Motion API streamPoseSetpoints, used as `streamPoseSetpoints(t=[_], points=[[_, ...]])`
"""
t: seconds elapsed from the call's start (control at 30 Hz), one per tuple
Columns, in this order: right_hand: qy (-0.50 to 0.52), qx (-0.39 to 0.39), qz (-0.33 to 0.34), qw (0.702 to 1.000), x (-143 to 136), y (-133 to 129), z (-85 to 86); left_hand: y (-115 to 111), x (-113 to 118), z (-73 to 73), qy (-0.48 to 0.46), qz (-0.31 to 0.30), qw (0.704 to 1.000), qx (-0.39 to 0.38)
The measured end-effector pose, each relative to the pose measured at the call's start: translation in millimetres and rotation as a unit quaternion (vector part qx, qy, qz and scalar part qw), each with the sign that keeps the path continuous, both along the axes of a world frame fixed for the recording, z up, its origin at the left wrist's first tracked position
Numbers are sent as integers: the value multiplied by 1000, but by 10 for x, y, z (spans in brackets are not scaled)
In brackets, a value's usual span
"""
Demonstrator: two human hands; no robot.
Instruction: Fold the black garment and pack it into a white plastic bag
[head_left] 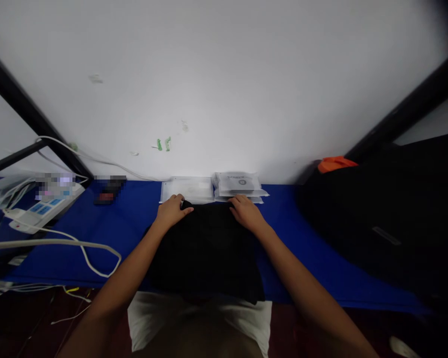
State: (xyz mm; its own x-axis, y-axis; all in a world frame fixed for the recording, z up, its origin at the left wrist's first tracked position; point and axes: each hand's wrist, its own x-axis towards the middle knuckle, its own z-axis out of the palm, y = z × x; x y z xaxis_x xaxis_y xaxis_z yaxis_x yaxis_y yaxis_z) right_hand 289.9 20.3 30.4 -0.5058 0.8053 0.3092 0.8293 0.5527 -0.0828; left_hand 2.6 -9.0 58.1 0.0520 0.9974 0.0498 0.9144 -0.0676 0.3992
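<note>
A folded black garment [207,248] lies flat on the blue table cover [130,223], its near edge hanging over the front. My left hand [170,210] rests on its far left corner with fingers curled over the edge. My right hand [246,211] presses its far right corner, fingers bent at the fabric edge. Just beyond the garment lie clear plastic packets [188,189] and a stack of bagged items [239,185] against the white wall.
A white power strip [41,211] with cables [85,248] sits at the left. A large pile of black fabric [388,219] fills the right side, with an orange item [336,163] at its far end. Black frame bars [22,107] slant at both sides.
</note>
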Motion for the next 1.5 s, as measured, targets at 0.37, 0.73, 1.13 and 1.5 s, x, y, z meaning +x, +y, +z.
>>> streamPoseSetpoints(t=[0.37, 0.73, 1.13, 1.5], points=[[23, 1, 6, 1000, 106, -46, 39, -48, -24, -14, -119, -26, 992, 45], [57, -35, 37, 997, 130, 90, -51, -48, -67, -74, -177, -75, 978, 76], [240, -33, 91, 966, 239, -644, 309, -505, -236, 148, -153, -204, 959, 125], [147, -110, 127, 975, 286, -1210, 104, -844, -427, -76, -111, -143, 980, 84]])
